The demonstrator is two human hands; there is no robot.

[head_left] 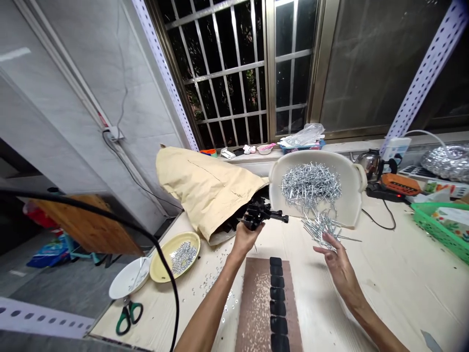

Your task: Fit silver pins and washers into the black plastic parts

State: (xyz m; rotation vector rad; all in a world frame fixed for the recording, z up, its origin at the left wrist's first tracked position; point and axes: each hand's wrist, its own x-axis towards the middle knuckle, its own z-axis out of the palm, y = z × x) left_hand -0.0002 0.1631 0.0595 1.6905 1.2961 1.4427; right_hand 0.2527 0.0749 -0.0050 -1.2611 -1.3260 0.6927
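My left hand (246,240) is closed around a bunch of black plastic parts (261,213) at the mouth of a brown paper sack (210,183). More black parts show dimly inside the sack. My right hand (337,261) is at the near edge of a loose heap of long silver metal pins (319,229), thumb and fingers apart, fingertips touching or just over them. Behind that heap, a white scoop-shaped tray (350,203) holds a large pile of the same pins. Between my forearms, a row of black rounded pieces (277,308) lies on a brown board (256,303).
A yellow dish (157,274) of small metal washers and a white bowl (119,283) stand at the left, near green-handled scissors (129,317). Loose washers are scattered beside the board. A black cable (166,264) crosses the left side. A green basket (439,232) and a kettle (370,166) stand right.
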